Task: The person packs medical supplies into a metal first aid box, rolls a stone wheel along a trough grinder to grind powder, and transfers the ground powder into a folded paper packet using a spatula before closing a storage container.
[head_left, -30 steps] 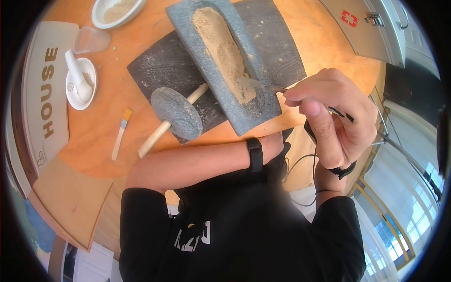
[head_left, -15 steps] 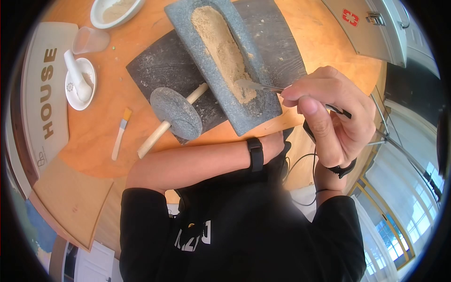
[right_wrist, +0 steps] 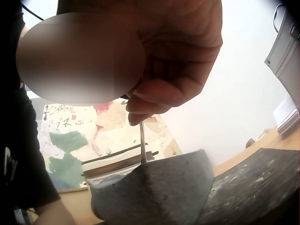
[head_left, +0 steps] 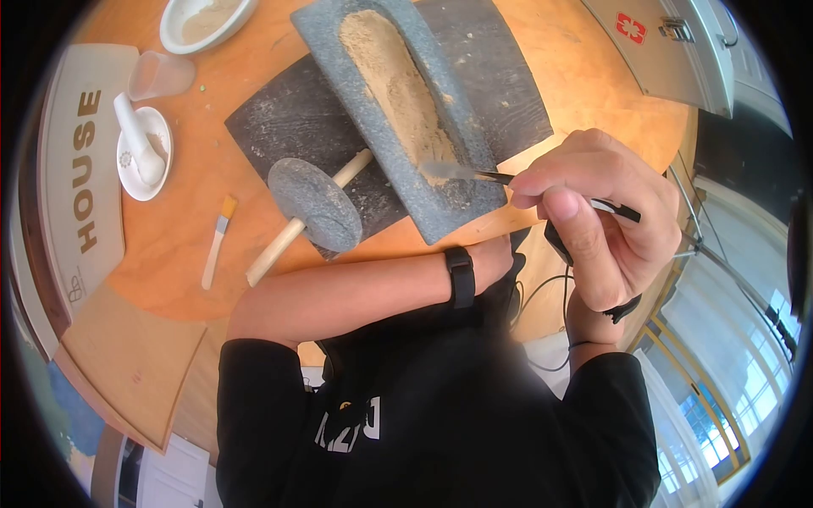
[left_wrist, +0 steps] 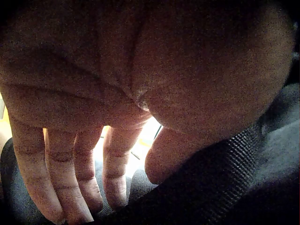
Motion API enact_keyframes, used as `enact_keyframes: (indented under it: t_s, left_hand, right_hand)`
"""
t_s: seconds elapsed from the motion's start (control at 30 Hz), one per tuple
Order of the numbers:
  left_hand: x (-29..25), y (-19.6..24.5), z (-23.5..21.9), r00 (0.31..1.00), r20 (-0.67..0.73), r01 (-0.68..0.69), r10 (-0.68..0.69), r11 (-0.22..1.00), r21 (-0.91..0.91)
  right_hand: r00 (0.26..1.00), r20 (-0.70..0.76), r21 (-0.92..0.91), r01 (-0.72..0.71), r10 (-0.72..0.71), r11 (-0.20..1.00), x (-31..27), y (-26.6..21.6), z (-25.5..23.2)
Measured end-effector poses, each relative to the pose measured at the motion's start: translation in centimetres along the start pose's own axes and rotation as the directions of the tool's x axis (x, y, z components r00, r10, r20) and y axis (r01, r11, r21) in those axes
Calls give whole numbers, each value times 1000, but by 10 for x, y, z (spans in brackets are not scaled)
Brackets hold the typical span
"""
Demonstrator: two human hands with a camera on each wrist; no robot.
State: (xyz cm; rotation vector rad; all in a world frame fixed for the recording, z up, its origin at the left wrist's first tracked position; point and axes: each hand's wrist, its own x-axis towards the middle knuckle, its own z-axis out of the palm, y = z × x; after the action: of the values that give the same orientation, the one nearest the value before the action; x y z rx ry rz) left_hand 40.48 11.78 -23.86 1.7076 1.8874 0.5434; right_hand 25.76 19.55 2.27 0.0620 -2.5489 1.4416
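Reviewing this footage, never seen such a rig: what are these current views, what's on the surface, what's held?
No machine here: a person works bare-handed. A head camera looks down at the table; a camera on each wrist shows that hand close up. Part of the right wrist view is blurred.

The right hand pinches a thin spatula, its blade at the powder in a stone trough. The left hand, near dark fabric, holds nothing visible.

The trough rests on a dark board. Toward the picture's left are a stone wheel on a wooden axle, a brush, a white mortar with its pestle, a translucent cup and a white bowl.
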Motion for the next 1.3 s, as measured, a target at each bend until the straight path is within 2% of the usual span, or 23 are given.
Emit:
enact_keyframes:
  t_s: [0.27, 0.33, 0.67, 0.87, 0.93, 1.03, 1.3]
  left_hand:
    - [-6, 0, 6, 1000, -9, 2, -2, 1000, -6]
    - [-4, -1, 6, 1000, -10, 1, -1, 1000, -8]
    - [-7, 1, 14, 1000, -10, -7, 6, 1000, -15]
    - [-12, 1, 19, 1000, -4, -12, 12, 1000, -21]
    - [-16, 0, 21, 1000, -2, -14, 14, 1000, -23]
    - [-15, 1, 23, 1000, 1, -13, 13, 1000, -27]
    - [-14, 2, 29, 1000, -4, -5, 5, 999, -36]
  right_hand:
    - [999, -51, 17, -13, 14, 1000, -1, 0, -1]
    - [1000, -5, 22, -27, 27, 999, 0, -2, -2]
    - [1000, -14, 50, 3, -2, 999, -1, 1, 0]
    - [998, -13, 37, -57, 58, 998, 0, 1, -4]
    - [1000, -12, 52, 24, -23, 998, -1, 5, -1]
    - [998, 69, -22, 0, 2, 1000, 1, 3, -7]
    - [998, 56, 40, -6, 4, 999, 0, 5, -4]
